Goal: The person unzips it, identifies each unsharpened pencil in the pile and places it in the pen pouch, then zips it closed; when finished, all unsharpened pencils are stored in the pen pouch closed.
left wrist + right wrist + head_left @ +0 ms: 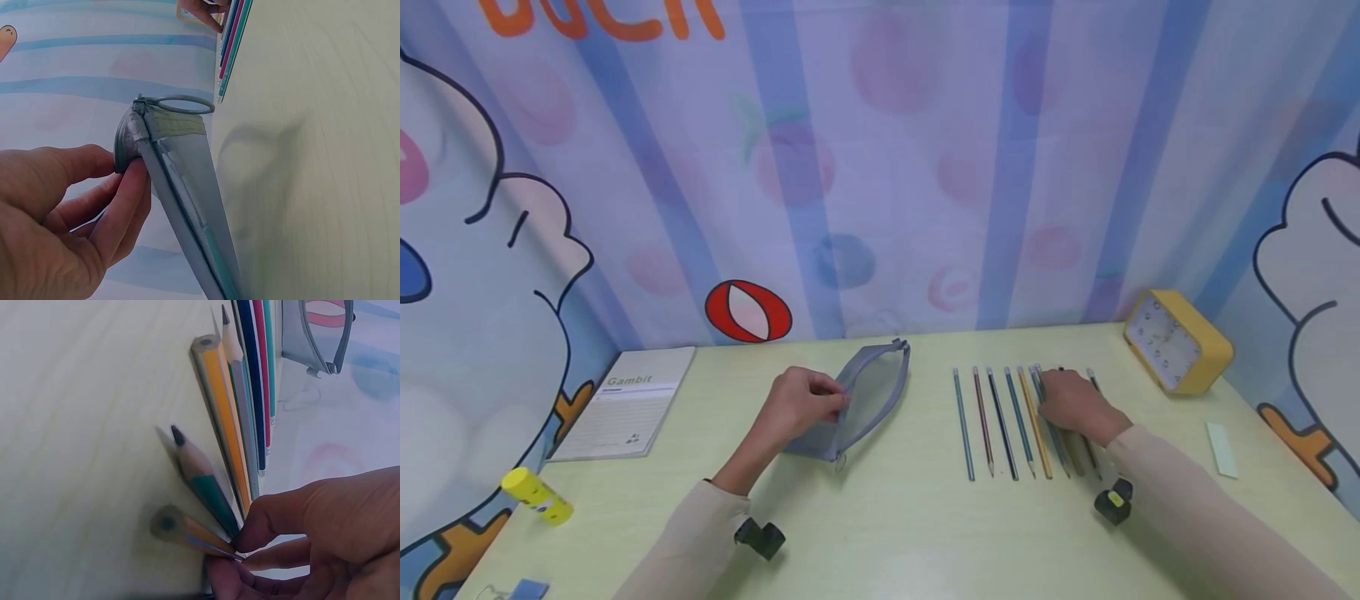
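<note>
My left hand [801, 404] pinches the upper edge of a grey zip pouch [811, 442], whose mouth gapes. Seen from the left wrist, thumb and fingers meet on the pouch [187, 194] near its zip end, where a ring hangs. Over the right part of a row of pencils is my right hand [1078, 404]. In the right wrist view its thumb and fingers pinch the far end of a yellow-brown pencil [197, 539] with a blunt near end. A sharpened green pencil [211, 497] lies right beside it, its far end at the thumb.
Several pencils, among them a yellow one [1032, 421] and a dark red one [982, 421], lie side by side. A yellow clock [1206, 350] and a pale green strip [1222, 450] are at the right. Left stand a notepad [632, 417] and glue stick [538, 497].
</note>
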Demonstrator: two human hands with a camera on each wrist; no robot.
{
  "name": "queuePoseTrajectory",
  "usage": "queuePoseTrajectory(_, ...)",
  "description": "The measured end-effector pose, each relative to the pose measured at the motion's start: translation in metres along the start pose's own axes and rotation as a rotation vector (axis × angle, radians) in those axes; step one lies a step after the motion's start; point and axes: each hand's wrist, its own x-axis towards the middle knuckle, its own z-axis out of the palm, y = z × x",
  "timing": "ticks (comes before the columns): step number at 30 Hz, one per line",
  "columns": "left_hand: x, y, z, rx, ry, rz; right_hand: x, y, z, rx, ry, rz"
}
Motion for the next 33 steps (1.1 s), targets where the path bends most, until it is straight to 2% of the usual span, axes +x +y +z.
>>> queuePoseTrajectory(8,0.001,0.001,-0.001,-0.004,-0.001,-0.005,0.005,0.003,0.000,-0.001,0.054,-0.032)
queuePoseTrajectory(13,0.002,0.001,-0.001,-0.007,0.001,-0.009,0.004,0.005,-0.006,0.087,0.074,-0.066)
queuePoseTrajectory(19,0.001,0.000,-0.002,-0.002,0.001,-0.008,0.004,0.010,-0.013,0.314,0.031,-0.077)
queuePoseTrajectory(26,0.002,0.001,-0.001,0.003,0.000,-0.014,0.003,0.003,-0.015,0.558,0.063,-0.144)
queuePoseTrajectory(29,0.002,0.001,-0.001,0.003,0.001,-0.011,0.003,-0.003,-0.014,0.701,0.011,-0.185)
queuePoseTrajectory(33,0.002,0.001,-0.001,0.003,0.004,-0.010,0.003,-0.014,-0.009,0.899,-0.118,-0.225)
